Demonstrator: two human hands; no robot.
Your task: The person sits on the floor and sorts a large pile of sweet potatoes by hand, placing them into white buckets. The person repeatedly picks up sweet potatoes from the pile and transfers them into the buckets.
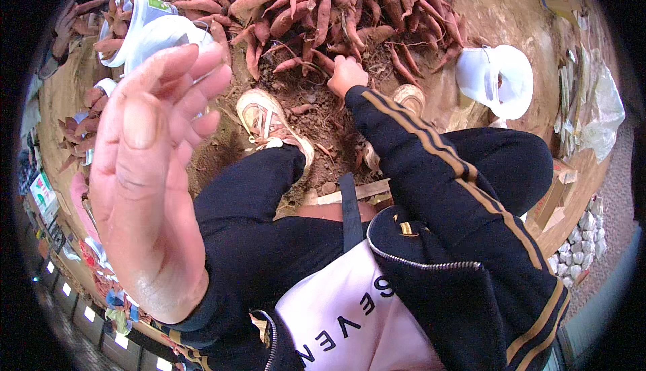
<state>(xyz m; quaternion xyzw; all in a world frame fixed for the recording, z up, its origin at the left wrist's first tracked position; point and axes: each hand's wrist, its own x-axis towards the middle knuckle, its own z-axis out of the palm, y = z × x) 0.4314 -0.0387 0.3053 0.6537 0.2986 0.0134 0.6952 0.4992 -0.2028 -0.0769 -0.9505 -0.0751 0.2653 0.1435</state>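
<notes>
Illumination is bright and diffuse. The right-hand white bucket (519, 83) washes out. Fisheye distortion bends edges; corners are black.

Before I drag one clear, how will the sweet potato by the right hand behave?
Looking plump, the sweet potato beside the right hand should stay stiff. Its rounded sides suggest it may roll. The pile crowds it, so tugging might shift others.

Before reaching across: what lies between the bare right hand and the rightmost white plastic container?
The head view shows slender reddish sweet potatoes on brown earth, beside a beige shoe.
</notes>
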